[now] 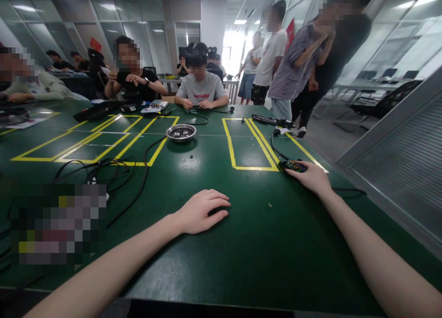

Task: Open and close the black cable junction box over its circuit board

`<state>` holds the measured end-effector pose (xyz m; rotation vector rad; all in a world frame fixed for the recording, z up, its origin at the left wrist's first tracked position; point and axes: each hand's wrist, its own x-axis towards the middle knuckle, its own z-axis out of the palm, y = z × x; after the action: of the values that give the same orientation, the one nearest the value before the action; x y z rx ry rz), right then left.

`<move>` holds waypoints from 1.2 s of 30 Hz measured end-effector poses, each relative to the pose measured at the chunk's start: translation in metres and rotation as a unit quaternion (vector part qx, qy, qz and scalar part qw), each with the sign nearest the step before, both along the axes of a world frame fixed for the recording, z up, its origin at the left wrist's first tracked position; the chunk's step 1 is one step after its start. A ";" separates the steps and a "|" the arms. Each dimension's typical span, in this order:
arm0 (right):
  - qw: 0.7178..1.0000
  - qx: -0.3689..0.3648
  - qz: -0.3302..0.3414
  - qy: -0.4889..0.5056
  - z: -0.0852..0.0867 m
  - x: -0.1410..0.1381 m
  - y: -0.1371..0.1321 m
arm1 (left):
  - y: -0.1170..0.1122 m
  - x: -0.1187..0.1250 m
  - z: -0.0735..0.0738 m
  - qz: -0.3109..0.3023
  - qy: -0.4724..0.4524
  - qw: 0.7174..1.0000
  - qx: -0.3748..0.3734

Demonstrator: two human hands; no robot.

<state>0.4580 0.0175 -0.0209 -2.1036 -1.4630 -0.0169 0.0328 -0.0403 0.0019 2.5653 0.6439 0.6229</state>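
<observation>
Fingers (295,173) of the right hand (316,177) touch one black device (293,165).

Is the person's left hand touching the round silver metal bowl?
No, the bowl stands farther across the dark green tabletop, well apart from the left hand.

And there was the left forearm (127,253), bare, slanting up from the near left; the left grip (202,213) lay palm down, fingers pointing right, thumb apart on the near side! Right arm (373,251) stretched farther out, right grip (315,176) low, thumb pointing left!
</observation>
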 end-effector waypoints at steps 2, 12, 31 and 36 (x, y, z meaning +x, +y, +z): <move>0.999 -0.039 0.036 0.007 0.002 -0.021 0.000 | 0.000 0.001 -0.001 0.001 0.000 1.000 0.000; 0.901 -0.034 0.430 0.040 0.009 -0.146 -0.048 | 0.001 0.003 -0.004 0.014 -0.042 0.999 0.027; 0.800 -0.080 0.595 -0.005 0.023 -0.183 -0.079 | -0.001 0.002 0.001 0.024 -0.012 1.000 0.016; 0.812 -0.080 0.578 -0.006 0.024 -0.183 -0.078 | 0.001 0.001 0.001 0.051 -0.001 0.999 0.017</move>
<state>0.2754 -0.0609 0.0030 -0.9829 -2.5622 0.5650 0.0343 -0.0393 0.0029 2.5756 0.7746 0.6749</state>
